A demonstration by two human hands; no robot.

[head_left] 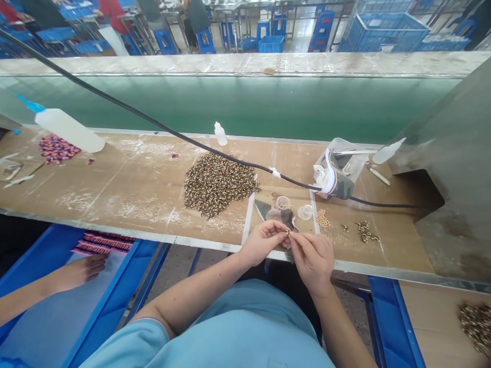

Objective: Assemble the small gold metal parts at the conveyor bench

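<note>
The left hand (263, 241) and right hand (316, 255) met at lower centre, fingertips pinching a tiny gold piece (287, 232) between them. A heap of gold-and-dark pieces (218, 184) lay mid-frame. Any lettering on the patterned strips (102, 242) beside a co-worker's hand (82, 271), lower left, was too small to read; the squeeze bottle (69, 130), upper left, looked plain white.
</note>
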